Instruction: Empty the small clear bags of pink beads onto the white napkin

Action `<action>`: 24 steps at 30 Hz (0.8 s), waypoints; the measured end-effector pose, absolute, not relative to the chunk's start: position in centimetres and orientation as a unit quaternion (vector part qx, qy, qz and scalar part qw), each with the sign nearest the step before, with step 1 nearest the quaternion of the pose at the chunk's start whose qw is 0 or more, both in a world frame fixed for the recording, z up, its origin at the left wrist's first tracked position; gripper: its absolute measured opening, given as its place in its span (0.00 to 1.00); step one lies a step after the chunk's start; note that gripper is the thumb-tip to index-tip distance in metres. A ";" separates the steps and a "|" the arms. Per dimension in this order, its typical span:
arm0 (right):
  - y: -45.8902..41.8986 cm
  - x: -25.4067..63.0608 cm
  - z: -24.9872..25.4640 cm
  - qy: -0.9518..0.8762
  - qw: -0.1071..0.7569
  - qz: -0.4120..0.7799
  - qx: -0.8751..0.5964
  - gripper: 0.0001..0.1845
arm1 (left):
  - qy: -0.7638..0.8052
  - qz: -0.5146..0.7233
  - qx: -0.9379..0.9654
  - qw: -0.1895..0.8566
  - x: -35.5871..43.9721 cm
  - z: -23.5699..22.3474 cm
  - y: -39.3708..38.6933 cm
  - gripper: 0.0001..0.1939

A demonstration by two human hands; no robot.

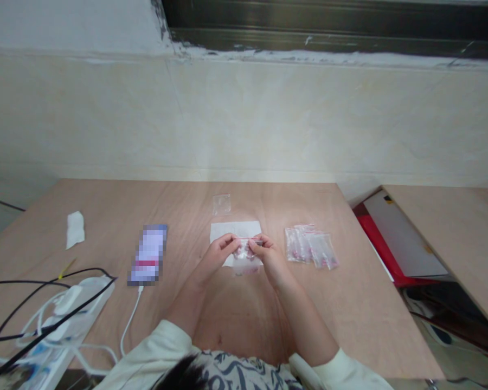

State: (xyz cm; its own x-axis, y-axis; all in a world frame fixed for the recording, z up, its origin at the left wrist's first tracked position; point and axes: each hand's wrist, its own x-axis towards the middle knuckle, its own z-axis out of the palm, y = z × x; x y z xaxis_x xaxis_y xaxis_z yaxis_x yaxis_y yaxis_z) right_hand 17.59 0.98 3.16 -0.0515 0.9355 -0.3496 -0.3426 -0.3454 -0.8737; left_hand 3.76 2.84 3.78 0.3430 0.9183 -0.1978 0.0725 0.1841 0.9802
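My left hand (218, 254) and my right hand (266, 255) meet above the middle of the wooden table (179, 200). Each pinches one side of the top of a small clear zip bag (244, 259), which has a red line along its seal and pinkish contents. Beneath the bag and hands lies a white paper sheet (235, 229). Beyond the paper is a flat clear bag (222, 205). A stack of similar filled zip bags (311, 247) lies to the right of my right hand.
A smartphone (148, 254) with a blurred screen lies left of my left hand, with a white charging cable (130, 319) running to a white power strip (61, 319) among black cables. A white tissue (75, 229) lies far left. A wall rises behind the table; a red folder (380, 244) sits beyond the right edge.
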 end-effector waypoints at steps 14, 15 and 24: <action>2.0 17.2 2.3 -0.237 0.505 0.670 -0.491 0.12 | 0.490 0.334 0.495 0.635 3.6 2.6 3.7 0.13; 2.0 17.2 2.3 -0.236 0.503 0.673 -0.488 0.12 | 0.493 0.333 0.501 0.629 3.5 2.5 3.7 0.13; -0.1 17.0 1.5 -0.285 0.419 0.718 -0.477 0.16 | 0.511 0.375 0.481 0.606 2.9 1.3 3.6 0.14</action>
State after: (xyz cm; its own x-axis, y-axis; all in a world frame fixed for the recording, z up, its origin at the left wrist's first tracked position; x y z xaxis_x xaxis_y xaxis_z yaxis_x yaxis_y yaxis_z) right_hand 16.99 -0.10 1.48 -0.1941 0.8732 -0.4470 -0.3304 -0.4872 -0.8084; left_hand 2.91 3.62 1.27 0.1971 0.9458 -0.2580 0.0367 0.2558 0.9660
